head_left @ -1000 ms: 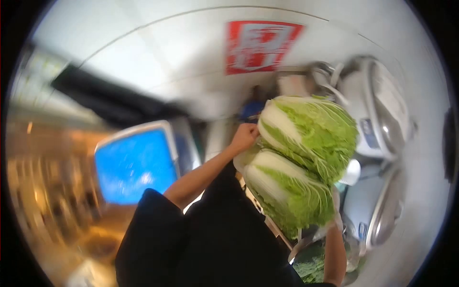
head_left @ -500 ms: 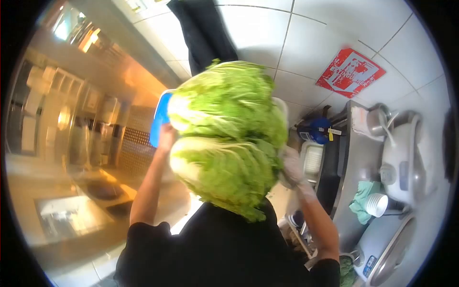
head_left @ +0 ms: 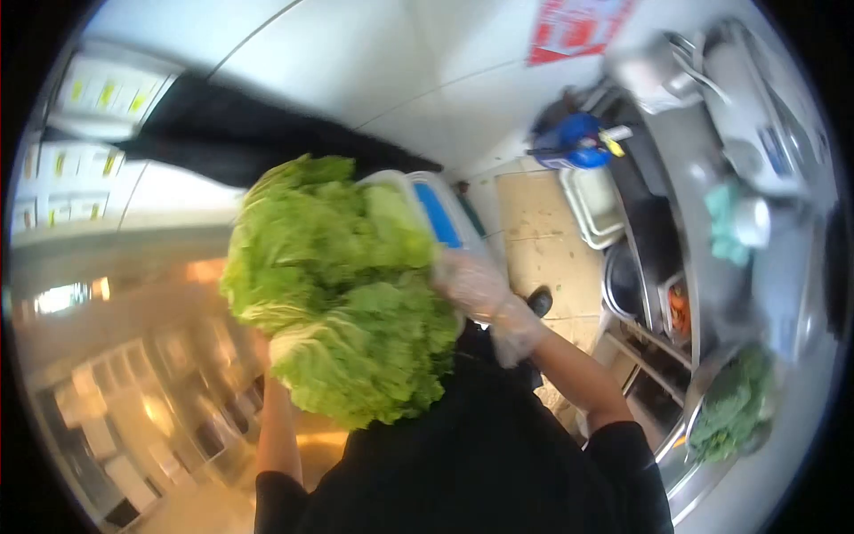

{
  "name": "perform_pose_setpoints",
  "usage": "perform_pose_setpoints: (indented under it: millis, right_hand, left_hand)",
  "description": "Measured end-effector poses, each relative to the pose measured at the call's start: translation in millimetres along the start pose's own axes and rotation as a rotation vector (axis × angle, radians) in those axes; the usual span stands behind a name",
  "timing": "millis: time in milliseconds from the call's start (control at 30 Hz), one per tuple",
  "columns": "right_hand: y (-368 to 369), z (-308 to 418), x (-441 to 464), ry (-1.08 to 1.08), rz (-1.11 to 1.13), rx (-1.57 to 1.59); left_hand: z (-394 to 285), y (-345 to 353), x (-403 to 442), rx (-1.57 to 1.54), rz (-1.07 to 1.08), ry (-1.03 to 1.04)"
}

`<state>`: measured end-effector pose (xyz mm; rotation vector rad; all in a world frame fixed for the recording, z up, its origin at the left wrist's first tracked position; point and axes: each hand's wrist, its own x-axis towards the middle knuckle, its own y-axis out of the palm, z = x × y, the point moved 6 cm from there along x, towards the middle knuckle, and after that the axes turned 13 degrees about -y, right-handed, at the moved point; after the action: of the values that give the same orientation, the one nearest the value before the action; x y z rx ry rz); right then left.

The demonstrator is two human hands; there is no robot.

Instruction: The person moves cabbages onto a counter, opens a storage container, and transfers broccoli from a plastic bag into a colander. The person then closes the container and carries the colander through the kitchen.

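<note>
Two heads of napa cabbage, an upper one point(head_left: 320, 240) and a lower one point(head_left: 365, 351), are piled in front of my chest. Under and behind them shows a plastic tub point(head_left: 398, 182) with a pale rim and a blue part, mostly covered by leaves. My right hand point(head_left: 471, 285), in a clear plastic glove, is closed at the tub's right side, close against the leaves. My left hand point(head_left: 260, 343) reaches the lower left of the load; its fingers are hidden by the cabbage.
On the right runs a metal counter point(head_left: 680, 160) with a green cloth point(head_left: 728, 222), a white cup stack point(head_left: 753, 222) and a bowl of leafy greens point(head_left: 734, 409). A blue container point(head_left: 574, 142) and white trays point(head_left: 594, 209) stand beside it. Tiled floor point(head_left: 547, 240) shows between.
My view has turned, and the counter has shifted within it. The cabbages and tub now sit farther left in view. More floor and the bowl of greens have come into sight.
</note>
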<state>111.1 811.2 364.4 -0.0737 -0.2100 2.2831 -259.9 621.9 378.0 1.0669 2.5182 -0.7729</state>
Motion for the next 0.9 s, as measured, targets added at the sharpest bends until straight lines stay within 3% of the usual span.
perform_pose_setpoints:
  millis: [67,133,167,200,267,367,433,467,500,567,600,633,733,800,867,900]
  right_hand:
    - [3,-2,-6,-0.205,-0.044,0.061]
    - [-11,16,-24,-0.272,-0.273,0.157]
    - [-18,19,-45,0.067,-0.005,0.158]
    - [-43,40,-75,-0.003,-0.035,0.045]
    - [-83,53,-145,-0.046,-0.220,0.054]
    - [-171,100,-286,-0.342,-0.610,-0.068]
    - [-233,148,-414,-0.445,-0.955,-0.192]
    - [-255,171,-485,-0.489,-1.176,-0.287]
    - [-254,193,-536,-0.377,-1.393,-0.430]
    - [-257,197,-660,-0.241,-1.997,-0.302]
    - [-261,209,-710,-0.192,-2.093,-0.563]
    - [-259,202,-757,-0.103,-2.217,-0.622]
    - [-260,127,-856,0.191,-2.306,-0.416]
    - [-259,62,-896,0.389,-2.043,-0.663]
    - [-272,-5,-898,0.270,-1.879,-0.713]
    - [-277,-34,-891,0.166,-1.839,-0.702]
  left_hand:
    - [-12,14,2,0.062,0.035,0.060]
    - [-34,29,4,0.140,0.052,0.148]
    - [-54,39,4,0.186,0.045,0.204]
    - [-80,49,2,0.244,0.007,0.276]
    - [-140,88,-17,0.358,-0.069,0.467]
    - [-246,147,-98,0.377,-0.189,0.821]
    - [-300,203,-163,0.321,-0.064,0.994]
    - [-314,245,-194,0.284,0.118,1.039]
    - [-316,289,-199,0.249,0.383,1.000]
    - [-288,413,-250,0.284,0.997,0.815]
    - [-244,481,-352,0.373,1.057,0.828]
    - [-209,536,-395,0.469,1.120,0.867]
    - [-121,649,-514,0.589,1.587,0.721]
    - [-70,709,-546,0.625,1.796,0.329]
    - [-30,766,-561,0.540,1.784,0.283]
    - [-14,784,-569,0.624,1.826,0.107]
